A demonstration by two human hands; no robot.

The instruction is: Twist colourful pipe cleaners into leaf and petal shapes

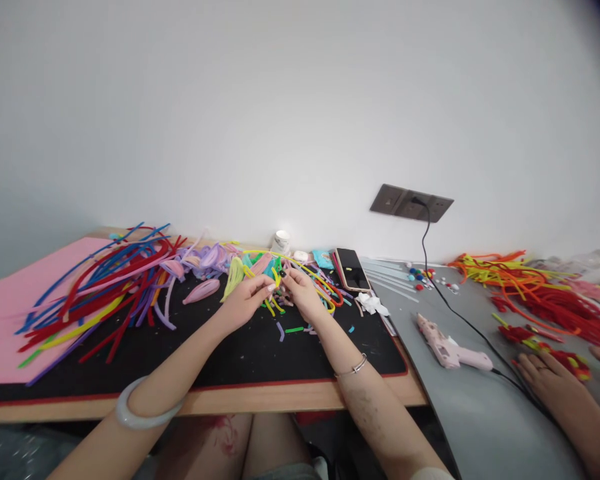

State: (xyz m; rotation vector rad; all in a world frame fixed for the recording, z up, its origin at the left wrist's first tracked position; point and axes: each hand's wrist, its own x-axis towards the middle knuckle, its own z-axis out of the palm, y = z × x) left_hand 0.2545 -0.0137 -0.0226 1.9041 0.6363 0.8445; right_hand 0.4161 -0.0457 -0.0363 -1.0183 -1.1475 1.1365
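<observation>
My left hand (249,299) and my right hand (303,293) meet above the black mat (180,360), fingers pinched close together. Between their fingertips is a short bent yellow pipe cleaner (277,277), which both hands appear to grip. A small dark piece (282,273) shows at the right fingertips; its kind is unclear. Short cut ends lie just below the hands, among them a purple bit (281,331) and a green bit (295,330). Behind the hands is a bundle of pale yellow pipe cleaners (233,278), partly covered by my left hand.
Long coloured pipe cleaners (130,287) spread over a pink sheet (10,307) at left. A phone (353,269) and paper cup (281,242) stand behind. On the grey table rest a glue gun (450,347), its cord (460,317), and another person's hand (545,380).
</observation>
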